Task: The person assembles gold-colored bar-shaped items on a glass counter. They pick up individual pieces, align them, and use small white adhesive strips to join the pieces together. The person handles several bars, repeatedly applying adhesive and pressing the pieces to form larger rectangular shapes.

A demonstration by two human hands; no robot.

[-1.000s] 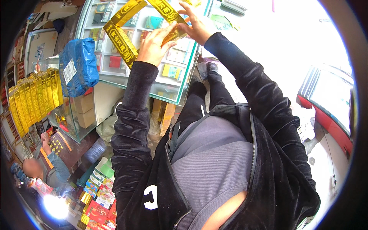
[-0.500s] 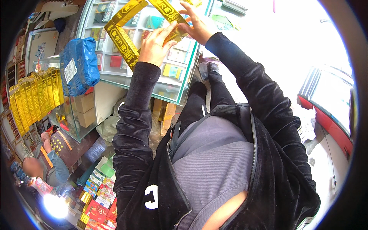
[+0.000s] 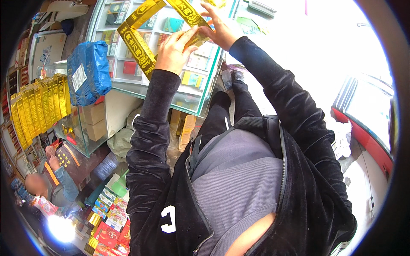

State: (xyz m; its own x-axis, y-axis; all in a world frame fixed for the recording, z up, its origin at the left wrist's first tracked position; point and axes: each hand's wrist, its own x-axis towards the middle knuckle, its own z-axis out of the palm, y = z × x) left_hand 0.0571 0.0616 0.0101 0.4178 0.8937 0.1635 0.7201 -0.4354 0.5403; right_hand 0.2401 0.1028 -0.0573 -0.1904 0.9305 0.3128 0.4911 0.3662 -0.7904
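Long shiny gold boxes with dark printing stand joined or set end to end in an angular open ring, above a glass display counter [image 3: 188, 104]. One gold box [image 3: 137, 51] slants down the left side of the ring, and another gold box [image 3: 183, 10] runs along its right side. At the ring's near right corner, my left hand [image 3: 171, 53] pinches the end of a gold box from the left. My right hand [image 3: 220, 30] closes on the same corner from the right, thumb towards the left fingers. The exact joint between the boxes is hidden by my fingers.
Inside the counter lie small coloured packets [image 3: 193, 80]. To the left are a blue wrapped parcel [image 3: 88, 72] and a row of upright gold boxes [image 3: 40, 109]. Another person [image 3: 60, 179] is at lower left, by stacked colourful boxes [image 3: 106, 234]. A red-edged case [image 3: 363, 138] stands right.
Both hands stay at the same corner of the gold boxes with barely any shift. The other person's hand has moved slightly.
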